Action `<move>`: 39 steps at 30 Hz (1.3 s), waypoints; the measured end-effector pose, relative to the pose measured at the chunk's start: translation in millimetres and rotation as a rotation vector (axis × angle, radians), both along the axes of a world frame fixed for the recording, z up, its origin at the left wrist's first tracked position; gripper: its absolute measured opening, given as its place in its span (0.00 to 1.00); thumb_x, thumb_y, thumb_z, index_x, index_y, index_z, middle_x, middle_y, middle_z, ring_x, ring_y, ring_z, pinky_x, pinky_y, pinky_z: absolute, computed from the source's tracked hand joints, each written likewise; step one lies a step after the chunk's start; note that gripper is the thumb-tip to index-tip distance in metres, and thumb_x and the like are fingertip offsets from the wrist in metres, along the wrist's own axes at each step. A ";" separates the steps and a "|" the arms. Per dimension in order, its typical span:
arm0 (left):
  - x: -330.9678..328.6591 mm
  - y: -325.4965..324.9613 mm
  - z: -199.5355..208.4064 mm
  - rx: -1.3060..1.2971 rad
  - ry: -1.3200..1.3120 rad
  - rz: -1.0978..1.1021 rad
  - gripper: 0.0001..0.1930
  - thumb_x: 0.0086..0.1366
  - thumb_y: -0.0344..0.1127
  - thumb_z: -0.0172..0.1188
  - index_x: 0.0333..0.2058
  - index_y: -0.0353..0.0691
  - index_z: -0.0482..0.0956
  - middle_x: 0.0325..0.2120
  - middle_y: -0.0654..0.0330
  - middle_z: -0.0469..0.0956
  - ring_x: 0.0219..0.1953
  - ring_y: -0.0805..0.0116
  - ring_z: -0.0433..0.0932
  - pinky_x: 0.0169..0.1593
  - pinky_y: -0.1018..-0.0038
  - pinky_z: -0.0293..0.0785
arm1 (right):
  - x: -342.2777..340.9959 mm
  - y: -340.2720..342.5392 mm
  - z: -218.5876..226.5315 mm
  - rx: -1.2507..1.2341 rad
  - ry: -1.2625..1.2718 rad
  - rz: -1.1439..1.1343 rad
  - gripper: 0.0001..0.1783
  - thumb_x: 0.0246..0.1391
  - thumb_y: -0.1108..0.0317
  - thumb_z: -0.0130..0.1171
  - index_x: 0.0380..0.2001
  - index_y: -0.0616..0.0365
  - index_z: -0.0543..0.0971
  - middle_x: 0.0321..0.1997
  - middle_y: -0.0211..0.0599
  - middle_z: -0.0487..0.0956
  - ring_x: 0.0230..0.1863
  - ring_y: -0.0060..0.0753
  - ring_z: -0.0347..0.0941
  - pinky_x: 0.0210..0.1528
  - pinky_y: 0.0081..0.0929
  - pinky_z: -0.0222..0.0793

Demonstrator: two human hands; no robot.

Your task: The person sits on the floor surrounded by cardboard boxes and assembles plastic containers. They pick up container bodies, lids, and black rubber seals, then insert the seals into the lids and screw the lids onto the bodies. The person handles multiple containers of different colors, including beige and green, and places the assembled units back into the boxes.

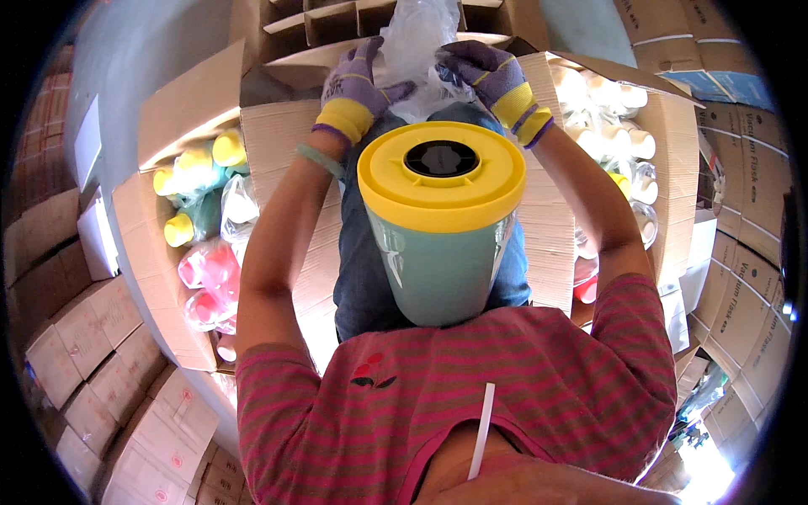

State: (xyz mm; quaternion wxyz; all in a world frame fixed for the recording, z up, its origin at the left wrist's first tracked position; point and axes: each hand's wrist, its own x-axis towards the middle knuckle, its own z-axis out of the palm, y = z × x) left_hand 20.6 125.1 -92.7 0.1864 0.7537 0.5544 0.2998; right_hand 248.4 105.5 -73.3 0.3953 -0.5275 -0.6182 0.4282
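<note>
Both gloved hands are raised in front of the person, each pinched shut on a clear plastic bag [418, 42]: the left hand [358, 84] grips its left edge and the right hand [492, 80] its right edge, stretching the film between them. Below the hands, a pale green flask with a yellow lid [441, 223] stands clamped against the person's chest and lap, unsupported by either hand, its lid facing up toward the bag.

To the left, an open carton [181, 126] holds yellow-lidded and pink flasks wrapped in film; to the right, another carton [673, 143] holds white-lidded ones. Stacked brown boxes [93, 353] fill the lower left.

The main risk is the flask: it appears held only by body pressure, so any shift of the torso while the arms work overhead could let it slide and fall to the floor. The thin bag could also tear or slip from the gloved fingertips if pulled unevenly; how firmly the fingers hold the film is hard to judge here.
</note>
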 end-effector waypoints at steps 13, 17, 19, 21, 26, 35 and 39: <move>-78.1 -182.9 129.0 -0.289 -0.564 -0.635 0.13 0.54 0.28 0.69 0.39 0.38 0.80 0.33 0.54 0.78 0.33 0.59 0.79 0.35 0.67 0.76 | 57.9 -135.8 134.3 0.054 0.039 0.863 0.04 0.54 0.73 0.62 0.34 0.53 0.81 0.32 0.34 0.80 0.35 0.36 0.78 0.38 0.31 0.72; -80.4 -245.8 67.6 -0.232 -0.156 -0.867 0.15 0.49 0.38 0.71 0.36 0.43 0.83 0.38 0.53 0.79 0.40 0.50 0.79 0.41 0.56 0.76 | 47.4 -213.6 53.4 0.442 -0.524 0.934 0.07 0.46 0.58 0.58 0.27 0.46 0.79 0.31 0.30 0.79 0.42 0.42 0.75 0.55 0.50 0.65; -76.2 -278.4 51.7 0.009 0.104 -0.846 0.19 0.53 0.44 0.67 0.44 0.46 0.82 0.46 0.52 0.78 0.50 0.44 0.76 0.54 0.46 0.69 | 37.2 -254.9 27.6 0.582 -0.516 0.844 0.07 0.50 0.60 0.53 0.27 0.45 0.79 0.31 0.30 0.79 0.43 0.42 0.75 0.63 0.62 0.57; -71.7 -301.9 32.2 0.017 0.090 -0.711 0.23 0.55 0.46 0.66 0.49 0.47 0.79 0.51 0.51 0.75 0.53 0.43 0.74 0.56 0.44 0.66 | 24.1 -274.2 25.0 0.531 -0.553 0.754 0.08 0.51 0.59 0.54 0.28 0.47 0.79 0.32 0.32 0.79 0.43 0.43 0.75 0.64 0.64 0.55; -92.9 -298.6 34.6 0.032 -0.072 -0.488 0.42 0.50 0.47 0.72 0.60 0.37 0.64 0.56 0.48 0.67 0.60 0.50 0.64 0.62 0.50 0.61 | -17.2 -284.1 37.0 0.458 -0.251 0.264 0.14 0.53 0.55 0.59 0.35 0.53 0.77 0.38 0.42 0.78 0.45 0.49 0.73 0.57 0.50 0.64; -4.3 -252.4 168.0 0.156 -0.577 0.001 0.25 0.50 0.41 0.73 0.37 0.35 0.67 0.32 0.59 0.69 0.32 0.65 0.68 0.38 0.70 0.69 | -53.3 -254.8 39.1 0.171 -0.022 -0.254 0.49 0.30 0.61 0.74 0.61 0.54 0.66 0.55 0.49 0.68 0.58 0.57 0.66 0.60 0.43 0.66; 32.8 -243.7 188.8 0.105 -0.493 -0.150 0.19 0.51 0.34 0.74 0.32 0.35 0.70 0.28 0.63 0.68 0.30 0.70 0.68 0.35 0.71 0.69 | -49.8 -232.0 50.7 0.353 -0.005 -0.474 0.33 0.40 0.56 0.71 0.51 0.56 0.75 0.56 0.48 0.70 0.56 0.54 0.67 0.60 0.41 0.64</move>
